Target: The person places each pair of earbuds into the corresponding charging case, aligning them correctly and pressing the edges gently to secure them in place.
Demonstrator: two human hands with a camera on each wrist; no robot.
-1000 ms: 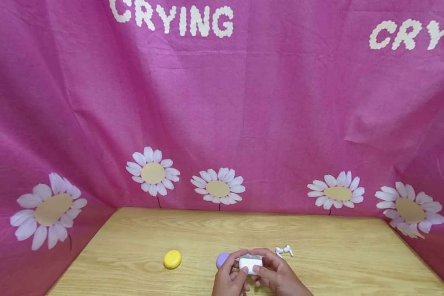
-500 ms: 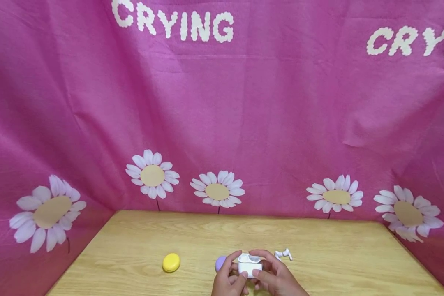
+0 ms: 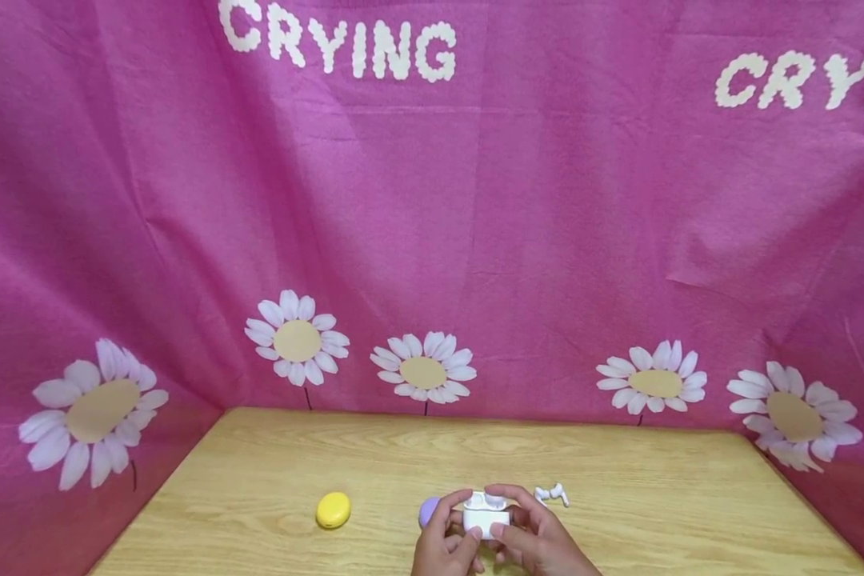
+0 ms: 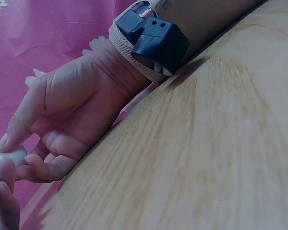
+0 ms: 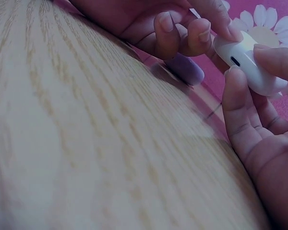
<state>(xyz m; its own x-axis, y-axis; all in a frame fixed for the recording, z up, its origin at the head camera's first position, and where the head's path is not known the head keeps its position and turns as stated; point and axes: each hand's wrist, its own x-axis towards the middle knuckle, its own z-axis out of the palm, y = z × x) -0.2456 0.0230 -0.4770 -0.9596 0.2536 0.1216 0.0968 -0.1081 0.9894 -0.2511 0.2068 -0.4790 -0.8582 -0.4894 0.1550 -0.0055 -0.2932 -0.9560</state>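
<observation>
A white earbud case point(image 3: 486, 523) with its lid up is held above the near part of the table by both hands. My left hand point(image 3: 446, 538) grips its left side, thumb on the front and index finger up by the lid. On the other side my right hand point(image 3: 543, 536) grips it the same way, its thumb on the case front. The right wrist view shows the underside of the case point(image 5: 249, 64) with a dark charging slot. Two white earbuds point(image 3: 551, 494) lie on the table just beyond my right hand.
A yellow rounded case point(image 3: 334, 510) lies to the left on the wooden table point(image 3: 223, 496). Just behind my left hand sits a purple rounded object point(image 3: 428, 510), partly hidden. A pink cloth point(image 3: 547, 200) printed with daisies hangs around the table's back and sides.
The lid of the white case has swung further up, baring its inside. Both hands keep their grip at nearly the same place. The earbuds and the yellow case stay put.
</observation>
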